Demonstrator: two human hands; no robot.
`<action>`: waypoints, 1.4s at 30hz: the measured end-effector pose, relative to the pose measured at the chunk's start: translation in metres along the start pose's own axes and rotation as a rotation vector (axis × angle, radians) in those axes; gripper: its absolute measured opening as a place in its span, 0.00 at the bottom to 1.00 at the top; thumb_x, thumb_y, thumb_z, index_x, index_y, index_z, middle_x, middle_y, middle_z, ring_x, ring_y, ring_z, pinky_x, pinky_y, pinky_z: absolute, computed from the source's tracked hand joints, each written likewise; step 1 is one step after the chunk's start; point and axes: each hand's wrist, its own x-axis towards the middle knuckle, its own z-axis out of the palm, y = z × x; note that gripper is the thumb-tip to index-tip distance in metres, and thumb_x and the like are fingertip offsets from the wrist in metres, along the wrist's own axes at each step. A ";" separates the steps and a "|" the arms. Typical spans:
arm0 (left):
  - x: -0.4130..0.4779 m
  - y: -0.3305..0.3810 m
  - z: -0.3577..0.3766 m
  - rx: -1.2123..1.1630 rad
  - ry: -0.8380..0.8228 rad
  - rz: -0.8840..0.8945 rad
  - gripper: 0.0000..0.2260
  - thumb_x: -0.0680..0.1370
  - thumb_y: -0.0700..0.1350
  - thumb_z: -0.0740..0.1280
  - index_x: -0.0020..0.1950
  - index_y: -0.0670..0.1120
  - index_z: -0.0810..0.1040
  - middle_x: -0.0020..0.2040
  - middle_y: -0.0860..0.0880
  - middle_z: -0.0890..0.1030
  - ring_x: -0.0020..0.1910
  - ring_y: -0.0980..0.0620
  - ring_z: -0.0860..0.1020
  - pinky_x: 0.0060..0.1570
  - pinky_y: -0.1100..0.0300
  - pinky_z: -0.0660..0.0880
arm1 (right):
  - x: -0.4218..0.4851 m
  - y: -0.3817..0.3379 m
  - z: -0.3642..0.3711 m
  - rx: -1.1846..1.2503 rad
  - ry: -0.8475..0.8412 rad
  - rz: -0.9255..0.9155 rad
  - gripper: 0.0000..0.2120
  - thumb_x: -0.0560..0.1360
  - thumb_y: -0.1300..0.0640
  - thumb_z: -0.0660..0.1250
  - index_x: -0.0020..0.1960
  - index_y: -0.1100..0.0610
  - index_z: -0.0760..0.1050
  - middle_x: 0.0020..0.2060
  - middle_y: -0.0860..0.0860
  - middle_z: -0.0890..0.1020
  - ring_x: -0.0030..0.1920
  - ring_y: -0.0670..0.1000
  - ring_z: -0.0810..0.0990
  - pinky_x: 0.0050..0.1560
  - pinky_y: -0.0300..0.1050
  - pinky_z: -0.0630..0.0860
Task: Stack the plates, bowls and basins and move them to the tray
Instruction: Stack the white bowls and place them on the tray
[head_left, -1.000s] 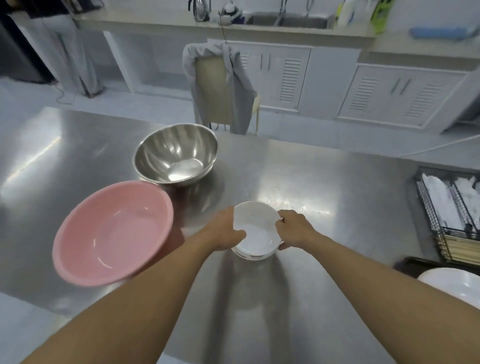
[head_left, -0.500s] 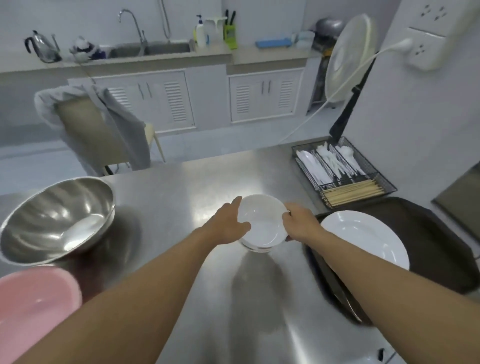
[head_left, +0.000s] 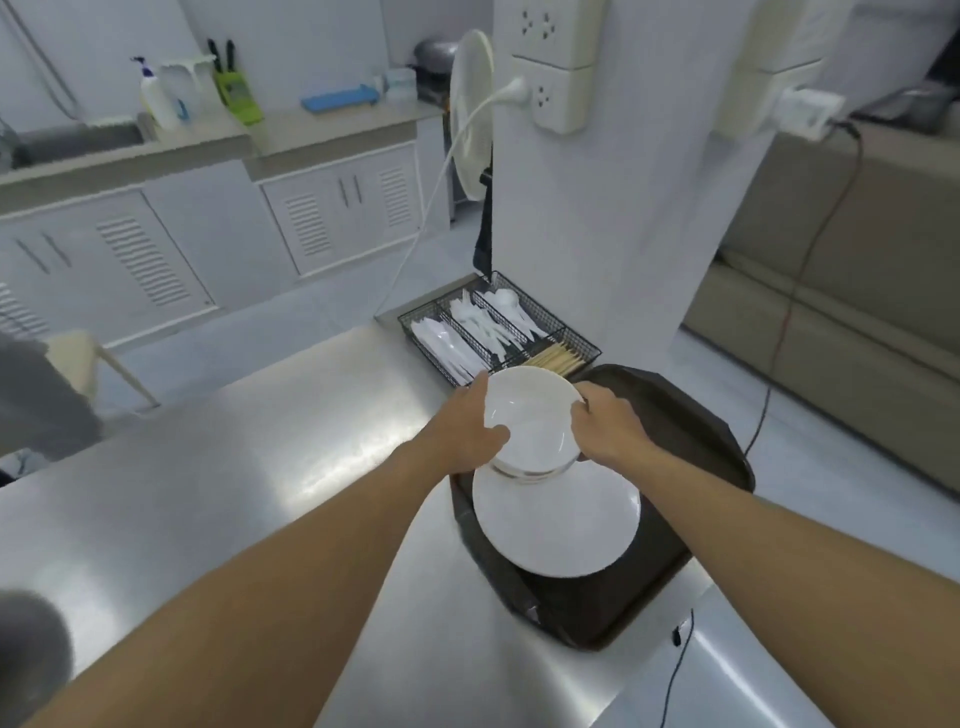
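You hold a stack of white bowls in the air above the far edge of the white plate, which lies on the dark tray. Your left hand takes the stack's left rim, thumb over the edge; your right hand takes the right rim. Both grips are clamped on the stack. The tray sits at the right end of the steel desk. Just beyond the tray stands a wire cutlery basket with white utensils and chopsticks in separate compartments.
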 end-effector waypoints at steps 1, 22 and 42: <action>0.011 0.007 0.005 0.009 -0.002 0.005 0.37 0.76 0.48 0.65 0.81 0.48 0.51 0.77 0.44 0.64 0.75 0.44 0.63 0.65 0.57 0.63 | 0.008 0.007 -0.007 0.002 0.022 0.009 0.17 0.80 0.56 0.54 0.66 0.53 0.73 0.59 0.58 0.79 0.55 0.60 0.79 0.52 0.61 0.82; 0.179 0.046 0.085 -0.019 -0.149 -0.024 0.42 0.75 0.47 0.66 0.82 0.52 0.43 0.79 0.45 0.60 0.75 0.42 0.63 0.63 0.54 0.66 | 0.145 0.116 -0.025 -0.107 0.132 0.193 0.17 0.83 0.57 0.54 0.69 0.55 0.71 0.61 0.58 0.80 0.60 0.60 0.77 0.47 0.46 0.70; 0.107 0.021 0.001 0.509 0.086 0.038 0.30 0.82 0.58 0.51 0.81 0.48 0.49 0.79 0.41 0.62 0.78 0.41 0.59 0.75 0.44 0.60 | 0.120 0.026 -0.015 -0.523 -0.016 -0.165 0.35 0.79 0.33 0.46 0.81 0.49 0.48 0.81 0.52 0.50 0.79 0.63 0.47 0.76 0.67 0.46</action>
